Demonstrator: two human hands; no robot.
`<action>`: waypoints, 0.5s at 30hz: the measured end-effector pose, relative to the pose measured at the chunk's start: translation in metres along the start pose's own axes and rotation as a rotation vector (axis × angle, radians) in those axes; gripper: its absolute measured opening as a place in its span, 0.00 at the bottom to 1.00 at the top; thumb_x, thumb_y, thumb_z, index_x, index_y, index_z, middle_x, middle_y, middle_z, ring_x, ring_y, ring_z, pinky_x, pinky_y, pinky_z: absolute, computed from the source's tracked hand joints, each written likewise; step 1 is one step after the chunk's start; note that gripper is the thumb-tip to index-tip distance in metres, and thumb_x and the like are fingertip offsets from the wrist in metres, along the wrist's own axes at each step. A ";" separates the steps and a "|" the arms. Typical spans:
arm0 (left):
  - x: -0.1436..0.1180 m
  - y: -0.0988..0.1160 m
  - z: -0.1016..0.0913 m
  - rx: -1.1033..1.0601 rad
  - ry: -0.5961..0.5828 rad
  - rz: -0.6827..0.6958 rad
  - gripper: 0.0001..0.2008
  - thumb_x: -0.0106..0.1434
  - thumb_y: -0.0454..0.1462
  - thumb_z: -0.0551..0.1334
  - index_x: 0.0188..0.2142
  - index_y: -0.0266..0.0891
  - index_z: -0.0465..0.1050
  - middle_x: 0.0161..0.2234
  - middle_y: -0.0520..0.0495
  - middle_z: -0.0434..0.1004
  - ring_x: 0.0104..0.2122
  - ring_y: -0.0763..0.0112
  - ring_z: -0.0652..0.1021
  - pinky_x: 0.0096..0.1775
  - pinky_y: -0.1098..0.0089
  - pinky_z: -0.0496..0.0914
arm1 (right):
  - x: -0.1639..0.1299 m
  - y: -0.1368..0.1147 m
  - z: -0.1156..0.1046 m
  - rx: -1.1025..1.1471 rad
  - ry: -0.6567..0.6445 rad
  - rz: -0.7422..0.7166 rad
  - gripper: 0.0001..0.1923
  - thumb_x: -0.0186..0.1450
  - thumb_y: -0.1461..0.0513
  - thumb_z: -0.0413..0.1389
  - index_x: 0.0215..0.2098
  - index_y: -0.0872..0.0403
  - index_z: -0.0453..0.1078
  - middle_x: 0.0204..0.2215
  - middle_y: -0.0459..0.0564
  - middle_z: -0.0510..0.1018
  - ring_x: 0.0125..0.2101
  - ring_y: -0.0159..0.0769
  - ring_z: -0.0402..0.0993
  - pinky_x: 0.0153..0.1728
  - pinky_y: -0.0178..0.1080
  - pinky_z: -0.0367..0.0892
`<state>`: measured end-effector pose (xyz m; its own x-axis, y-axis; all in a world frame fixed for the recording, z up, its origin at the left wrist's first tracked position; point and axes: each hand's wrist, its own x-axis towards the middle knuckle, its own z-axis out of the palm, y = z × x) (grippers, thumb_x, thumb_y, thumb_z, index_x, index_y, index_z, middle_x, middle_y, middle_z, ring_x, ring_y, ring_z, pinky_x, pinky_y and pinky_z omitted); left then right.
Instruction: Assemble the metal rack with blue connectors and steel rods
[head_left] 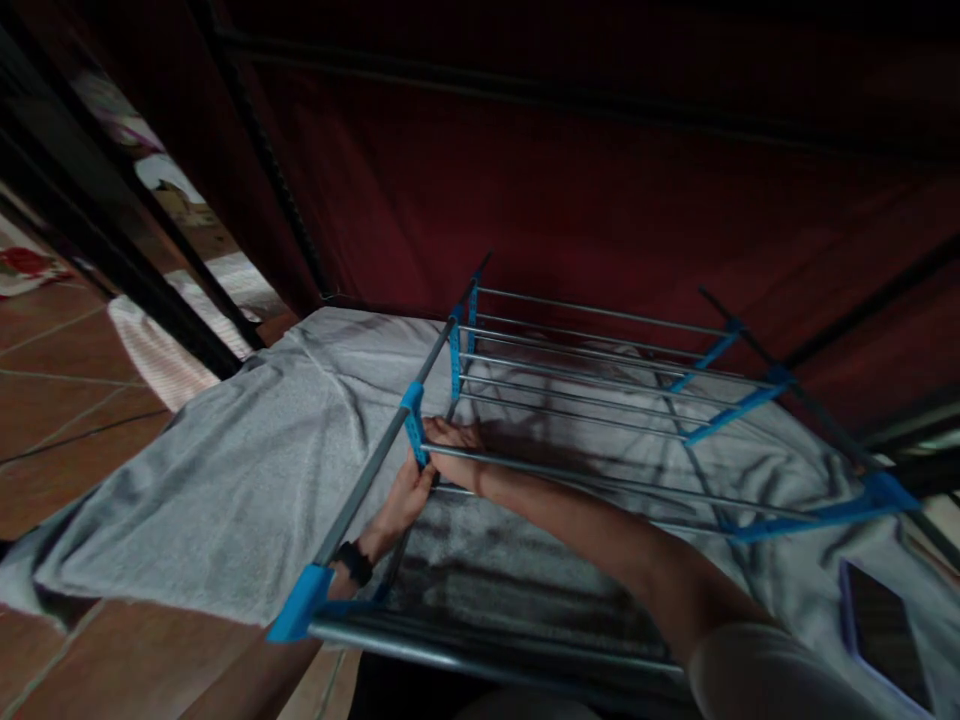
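Observation:
A rack of grey metal tubes and blue plastic joints stands on a grey blanket. Both hands meet at a blue plastic bracket on its left side rail. My left hand, with a dark band at the wrist, is closed at the bracket's lower end. From the inner side, my right hand closes on the same bracket, its fingertips partly hidden. One thin metal rod runs from the bracket across my right wrist toward the blue right-hand end piece.
The grey blanket covers part of the tiled floor. A phone lies at the lower right. Behind the rack rises a dark red panel with a dark frame. Striped cloth lies beyond dark posts at the left.

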<state>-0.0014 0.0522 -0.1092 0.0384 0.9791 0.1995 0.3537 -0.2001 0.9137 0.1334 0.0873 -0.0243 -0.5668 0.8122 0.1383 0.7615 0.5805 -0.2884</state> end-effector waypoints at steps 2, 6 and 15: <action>0.002 -0.004 -0.001 0.020 0.015 -0.005 0.17 0.64 0.43 0.55 0.50 0.41 0.65 0.50 0.41 0.72 0.55 0.56 0.69 0.60 0.54 0.60 | 0.005 0.002 0.000 -0.012 0.014 -0.031 0.16 0.73 0.61 0.42 0.57 0.49 0.61 0.49 0.41 0.73 0.47 0.28 0.69 0.47 0.31 0.62; 0.008 -0.011 -0.002 0.053 0.017 0.004 0.16 0.63 0.47 0.56 0.46 0.41 0.66 0.45 0.42 0.74 0.49 0.54 0.73 0.56 0.53 0.65 | 0.004 0.017 0.009 -0.075 0.021 -0.004 0.23 0.72 0.57 0.47 0.64 0.51 0.53 0.52 0.44 0.70 0.51 0.31 0.66 0.51 0.34 0.59; 0.000 0.014 -0.002 0.015 0.037 -0.039 0.19 0.62 0.50 0.58 0.46 0.40 0.67 0.43 0.45 0.75 0.47 0.58 0.74 0.53 0.59 0.68 | -0.081 0.007 -0.012 -0.062 -0.341 -0.226 0.15 0.62 0.67 0.53 0.48 0.55 0.68 0.52 0.52 0.72 0.43 0.36 0.73 0.39 0.33 0.67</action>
<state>0.0012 0.0498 -0.0957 -0.0101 0.9842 0.1768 0.3680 -0.1608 0.9158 0.1890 0.0263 -0.0262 -0.7860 0.6037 -0.1332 0.6171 0.7531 -0.2281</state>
